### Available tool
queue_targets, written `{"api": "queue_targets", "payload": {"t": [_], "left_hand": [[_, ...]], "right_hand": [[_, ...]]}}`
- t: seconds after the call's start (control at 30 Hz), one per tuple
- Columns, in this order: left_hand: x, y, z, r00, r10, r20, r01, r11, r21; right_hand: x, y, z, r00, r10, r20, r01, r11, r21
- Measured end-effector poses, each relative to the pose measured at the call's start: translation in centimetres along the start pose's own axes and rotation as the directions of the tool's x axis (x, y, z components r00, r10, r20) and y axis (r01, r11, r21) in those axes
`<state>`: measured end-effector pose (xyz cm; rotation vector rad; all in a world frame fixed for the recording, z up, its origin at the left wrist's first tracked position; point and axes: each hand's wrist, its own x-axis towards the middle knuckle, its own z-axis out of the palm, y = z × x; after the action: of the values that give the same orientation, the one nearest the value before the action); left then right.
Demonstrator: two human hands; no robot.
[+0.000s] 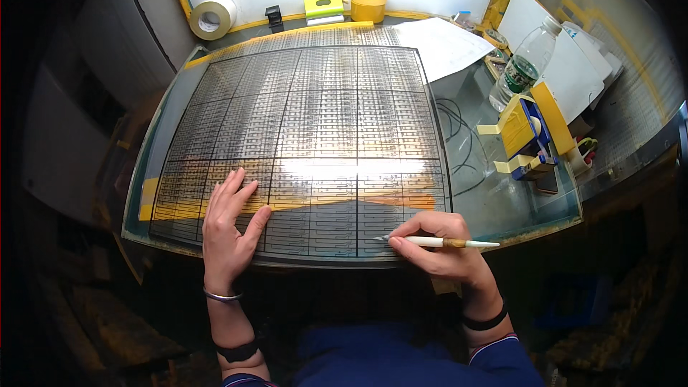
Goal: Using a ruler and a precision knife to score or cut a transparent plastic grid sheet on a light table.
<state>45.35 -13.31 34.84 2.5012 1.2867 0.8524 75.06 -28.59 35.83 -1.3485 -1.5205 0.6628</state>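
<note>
A large dark film sheet (pixel 322 125) with a fine grid of circuit-like lines lies on a glass-topped table (pixel 512 204). Bright light glares off its middle. My left hand (pixel 233 222) rests on the sheet's lower left part, fingers spread, holding nothing. At the lower right edge, my right hand (pixel 441 240) pinches a slim pen-shaped tool (pixel 430 242) with a white handle, a brown band and a pointed metal tip. The tip is at the sheet's surface near the lower right; whether it touches, I cannot tell.
Along the back stand a tape roll (pixel 213 18), a black clip (pixel 274 18), a lime-green block (pixel 324 6) and a yellow tub (pixel 368 7). White paper (pixel 448 49) overlaps the back right. A plastic bottle (pixel 527 64), tape dispensers (pixel 527 132) and thin dark wires (pixel 462 143) occupy the right.
</note>
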Motion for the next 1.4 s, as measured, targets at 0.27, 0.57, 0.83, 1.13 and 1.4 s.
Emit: {"api": "queue_targets", "payload": {"t": [0.27,0.57,0.83,1.13,1.4], "left_hand": [[-0.1,-0.1,-0.2,1.000,-0.005,-0.002,0.005,1.000,0.012],[-0.1,0.2,-0.2,1.000,-0.017,0.002,0.017,1.000,0.013],[0.0,0.0,0.0,1.000,-0.014,-0.003,0.014,1.000,0.010],[0.0,0.0,-0.1,1.000,-0.012,0.001,0.012,1.000,0.009],[0.0,0.0,0.1,1.000,-0.008,0.002,0.008,1.000,0.011]], "right_hand": [[-0.8,0.2,-0.6,0.990,0.089,-0.110,-0.077,0.992,0.103],[-0.7,0.6,0.1,0.985,0.007,-0.175,-0.015,0.999,-0.047],[-0.6,0.3,-0.2,0.993,0.032,-0.114,-0.037,0.999,-0.038],[-0.6,0.1,-0.6,1.000,0.024,-0.013,-0.023,0.999,0.032],[-0.5,0.9,0.5,0.976,0.098,-0.197,-0.068,0.986,0.154]]}}
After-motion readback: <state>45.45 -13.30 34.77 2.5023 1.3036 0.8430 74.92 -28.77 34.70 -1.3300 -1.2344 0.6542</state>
